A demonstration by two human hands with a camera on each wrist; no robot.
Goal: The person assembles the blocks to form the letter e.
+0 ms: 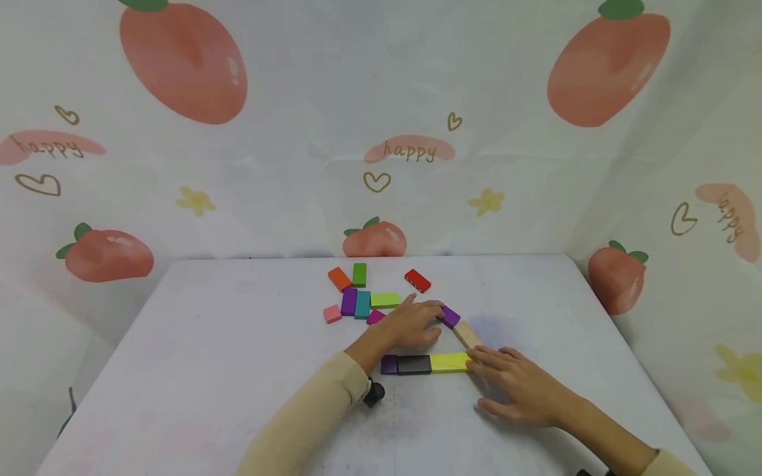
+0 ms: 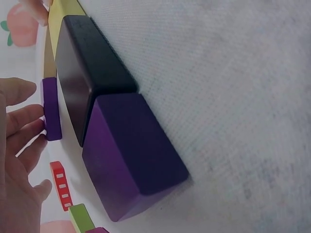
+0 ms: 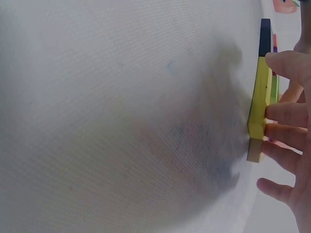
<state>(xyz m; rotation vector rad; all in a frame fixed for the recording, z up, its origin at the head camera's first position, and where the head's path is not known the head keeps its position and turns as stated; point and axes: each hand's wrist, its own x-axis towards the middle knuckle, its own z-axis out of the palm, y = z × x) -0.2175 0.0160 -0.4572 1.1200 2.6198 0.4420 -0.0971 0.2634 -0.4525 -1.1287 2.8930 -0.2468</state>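
Observation:
Wooden blocks form a bent line on the white table. My left hand (image 1: 413,324) has its fingertips against a purple block (image 1: 450,316), the fingers loosely extended in the left wrist view. That block's lower end meets a tan block (image 1: 467,335), which slants down to the right. My right hand (image 1: 524,387) rests its extended fingertips where the tan block meets a yellow block (image 1: 449,362), partly covering the corner. Leftward from the yellow block run a black block (image 1: 413,365) and a short dark purple block (image 2: 131,150), end to end.
Behind my left hand lie orange (image 1: 339,278), green (image 1: 360,274), purple (image 1: 348,301), teal (image 1: 362,305), lime (image 1: 385,300), pink (image 1: 332,314) and magenta (image 1: 376,317) blocks. A red block (image 1: 418,281) with white marks sits farther back. A printed cloth (image 1: 297,198) hangs behind the table (image 1: 208,344).

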